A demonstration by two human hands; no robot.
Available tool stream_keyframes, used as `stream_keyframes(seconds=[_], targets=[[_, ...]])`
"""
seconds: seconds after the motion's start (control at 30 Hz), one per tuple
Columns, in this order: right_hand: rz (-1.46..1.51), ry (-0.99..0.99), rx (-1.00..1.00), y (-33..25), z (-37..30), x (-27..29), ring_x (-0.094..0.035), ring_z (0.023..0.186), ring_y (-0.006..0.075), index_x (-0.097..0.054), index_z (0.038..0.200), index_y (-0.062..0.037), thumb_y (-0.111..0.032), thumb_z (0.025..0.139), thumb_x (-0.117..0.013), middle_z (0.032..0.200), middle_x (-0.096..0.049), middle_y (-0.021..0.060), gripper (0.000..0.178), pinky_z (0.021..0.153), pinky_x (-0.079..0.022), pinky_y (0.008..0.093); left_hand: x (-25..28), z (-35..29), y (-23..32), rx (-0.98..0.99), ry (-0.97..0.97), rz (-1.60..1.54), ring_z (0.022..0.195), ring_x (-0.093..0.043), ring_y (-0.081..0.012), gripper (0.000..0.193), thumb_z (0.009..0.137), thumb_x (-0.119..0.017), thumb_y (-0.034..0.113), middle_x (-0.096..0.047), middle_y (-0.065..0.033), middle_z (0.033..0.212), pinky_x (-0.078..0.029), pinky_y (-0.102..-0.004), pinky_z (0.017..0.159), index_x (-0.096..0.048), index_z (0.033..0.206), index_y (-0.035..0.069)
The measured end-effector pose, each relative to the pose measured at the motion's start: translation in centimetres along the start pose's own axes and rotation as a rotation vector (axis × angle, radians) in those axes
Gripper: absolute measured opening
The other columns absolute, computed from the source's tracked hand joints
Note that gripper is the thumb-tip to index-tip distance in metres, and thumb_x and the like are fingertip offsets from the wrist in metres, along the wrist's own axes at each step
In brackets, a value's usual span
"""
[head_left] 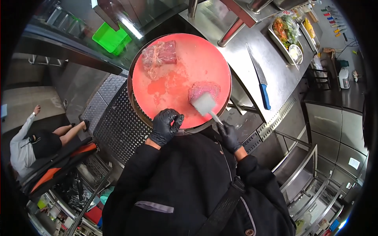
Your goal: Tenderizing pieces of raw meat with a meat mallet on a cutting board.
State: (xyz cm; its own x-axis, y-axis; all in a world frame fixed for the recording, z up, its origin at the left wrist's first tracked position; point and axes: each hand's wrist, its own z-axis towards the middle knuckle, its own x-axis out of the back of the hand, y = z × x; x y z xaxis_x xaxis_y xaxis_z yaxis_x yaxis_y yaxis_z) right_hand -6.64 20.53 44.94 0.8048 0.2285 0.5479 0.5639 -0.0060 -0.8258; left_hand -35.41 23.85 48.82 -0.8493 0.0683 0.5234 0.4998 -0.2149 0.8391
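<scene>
A round red cutting board (189,51) lies in front of me. My right hand (229,137), in a black glove, is closed around the handle of a metal meat mallet (204,104). The mallet's broad square head rests over the near edge of a flattened piece of meat (205,89) and hides part of it. At the board's near edge, my left hand (166,125), also gloved in black, is curled with the fingers closed; I see nothing in it. A larger block of raw meat (159,56), partly in clear film, sits at the board's far left. Wet reddish smears mark the middle.
Right of the board, a blue-handled knife (264,94) lies on a steel counter (240,63). Trays of vegetables (286,33) stand at its far end. A bright green bin (112,38) is at the far left. Another person (39,143) is at the left, apart from the board.
</scene>
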Motion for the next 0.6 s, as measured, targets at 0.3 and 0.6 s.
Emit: stream_keyframes(seconds=[0.3,0.6], targets=[[0.601,0.161,-0.271,-7.1,1.7,6.6,-0.037,0.053,0.0055,-0.051,0.074,-0.0054,-0.035,0.097,-0.046,0.061,-0.044,-0.0029,0.038,0.047,-0.029,0.0227,-3.1,2.1,-0.7,-0.016,-0.01,0.174,0.071,-0.058,-0.0291,0.011,0.075,-0.066,0.012,-0.059,-0.0097,0.074,-0.047,-0.0379,0.062,-0.059,0.077,0.005],[0.482,0.114,-0.265,-6.4,-0.9,6.9,-0.035,0.054,0.0043,-0.051,0.076,-0.0056,-0.038,0.096,-0.047,0.062,-0.042,-0.0049,0.038,0.048,-0.028,0.0217,-8.2,5.4,-1.4,-0.064,-0.043,0.467,0.068,-0.058,-0.0297,0.009,0.075,-0.062,0.017,-0.057,-0.0107,0.069,-0.047,-0.0411,0.061,-0.06,0.075,0.009]])
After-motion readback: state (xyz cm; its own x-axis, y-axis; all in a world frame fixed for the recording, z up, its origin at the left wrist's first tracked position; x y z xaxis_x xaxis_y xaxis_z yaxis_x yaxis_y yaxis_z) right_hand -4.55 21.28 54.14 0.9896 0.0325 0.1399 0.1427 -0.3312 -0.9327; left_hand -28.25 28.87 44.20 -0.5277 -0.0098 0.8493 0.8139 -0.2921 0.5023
